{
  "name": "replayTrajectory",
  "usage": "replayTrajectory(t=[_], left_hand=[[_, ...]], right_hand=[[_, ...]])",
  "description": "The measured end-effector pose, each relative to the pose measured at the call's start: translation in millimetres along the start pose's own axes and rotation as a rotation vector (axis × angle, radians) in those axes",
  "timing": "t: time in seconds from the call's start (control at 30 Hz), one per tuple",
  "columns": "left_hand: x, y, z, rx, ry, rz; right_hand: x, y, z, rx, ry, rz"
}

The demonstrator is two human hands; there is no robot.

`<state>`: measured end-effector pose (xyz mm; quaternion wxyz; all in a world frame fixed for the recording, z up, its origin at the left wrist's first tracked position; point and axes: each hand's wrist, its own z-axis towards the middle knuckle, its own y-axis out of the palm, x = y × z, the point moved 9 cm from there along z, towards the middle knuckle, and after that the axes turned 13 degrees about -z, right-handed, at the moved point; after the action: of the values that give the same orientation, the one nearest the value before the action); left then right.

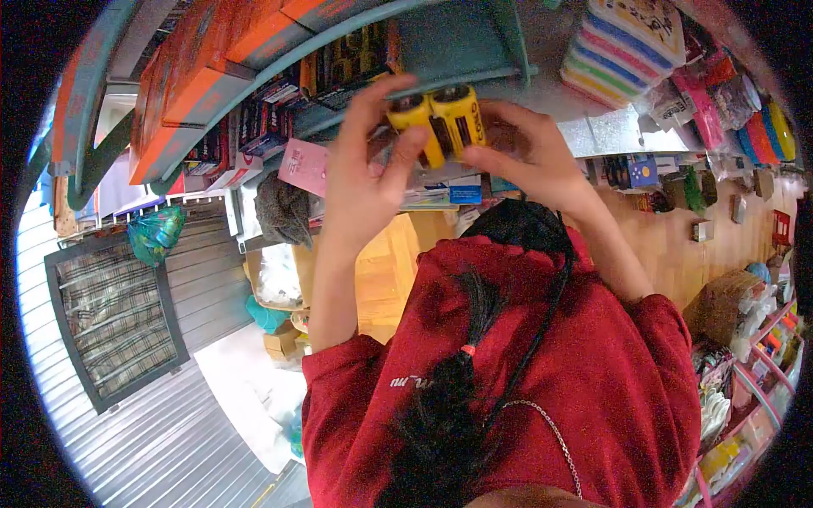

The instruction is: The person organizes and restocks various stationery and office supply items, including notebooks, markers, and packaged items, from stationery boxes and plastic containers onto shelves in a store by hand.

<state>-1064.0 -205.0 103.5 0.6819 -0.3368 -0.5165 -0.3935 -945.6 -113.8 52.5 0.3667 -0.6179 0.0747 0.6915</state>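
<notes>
Two thick yellow and black batteries stand side by side at the upper middle, held up between my hands. My left hand grips the left battery, with the thumb on its front and the fingers behind. On the other side, my right hand pinches the right battery between thumb and fingers. The battery tops face up and forward, and dark lettering shows on the right one. Behind them is a teal-edged shelf.
Orange boxes fill the shelf at the upper left. Striped towels are stacked at the upper right. A pink card hangs beside my left wrist. A dark-framed mat lies far left, and a goods rack stands at the right.
</notes>
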Motion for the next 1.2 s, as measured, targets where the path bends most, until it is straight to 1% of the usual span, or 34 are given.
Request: replayTrajectory(t=[0.07,0.1,0.17,0.23,0.27,0.33,0.37,0.43,0.57,0.6,0.67,0.7,0.8,0.87,0.9,0.97,1.0,1.1,1.2], left_hand=[[26.8,5.0,2.5,-0.058,0.227,0.461],[38.1,10.1,1.9,-0.087,0.342,0.69],[37.8,9.9,3.8,-0.162,0.311,0.778],[27.8,0.0,8.6,-0.252,0.277,0.865],[28.3,-2.6,11.0,-0.268,0.299,0.866],[28.6,-7.4,17.0,-0.302,0.342,0.868],[28.7,-15.1,22.9,-0.288,0.379,0.874],[27.9,-30.7,33.4,-0.256,0.453,0.889],[17.3,-50.8,54.8,-0.192,0.358,1.02],[16.8,-49.7,56.9,-0.205,0.442,1.039],[14.1,-48.9,65.3,-0.205,0.448,1.061],[12.9,-48.4,68.3,-0.205,0.449,1.072],[4.1,-48.5,77.7,-0.216,0.414,1.189],[-5.3,-56.5,87.0,-0.211,0.173,1.195],[-10.8,-61.4,89.6,-0.206,0.053,1.195],[-20.8,-67.0,94.5,-0.289,-0.036,1.216],[-25.7,-69.0,96.9,-0.332,-0.079,1.224],[-27.2,-65.7,102.3,-0.422,-0.129,1.281],[-27.8,-58.9,103.2,-0.463,-0.027,1.166]], right_hand=[[4.1,10.0,3.6,0.058,0.065,0.151],[6.0,14.6,7.3,0.023,0.128,0.132],[9.2,19.3,16.4,-0.047,0.25,0.095],[5.8,25.1,21.0,-0.076,0.241,0.059],[4.9,27.7,22.3,-0.091,0.238,0.041],[2.1,28.6,24.4,-0.019,0.148,0.07],[0.0,27.7,25.8,0.02,0.1,0.085],[2.4,12.8,23.4,0.098,0.062,0.02],[35.7,-13.2,14.3,0.209,0.016,-0.057],[41.2,-15.7,12.1,0.197,0.049,-0.074],[48.0,-18.8,9.6,0.175,0.113,-0.104],[47.2,-20.3,9.5,0.202,0.089,-0.132],[42.9,-23.0,12.3,0.271,0.028,-0.203],[38.3,-25.6,11.6,0.298,0.014,-0.222],[39.9,-24.6,11.4,0.275,0.039,-0.219],[43.3,-22.6,10.8,0.227,0.09,-0.213],[41.4,-22.7,10.7,0.231,0.062,-0.22],[37.0,-21.6,10.3,0.249,-0.007,-0.247],[34.2,-21.5,10.8,0.261,-0.035,-0.273]])
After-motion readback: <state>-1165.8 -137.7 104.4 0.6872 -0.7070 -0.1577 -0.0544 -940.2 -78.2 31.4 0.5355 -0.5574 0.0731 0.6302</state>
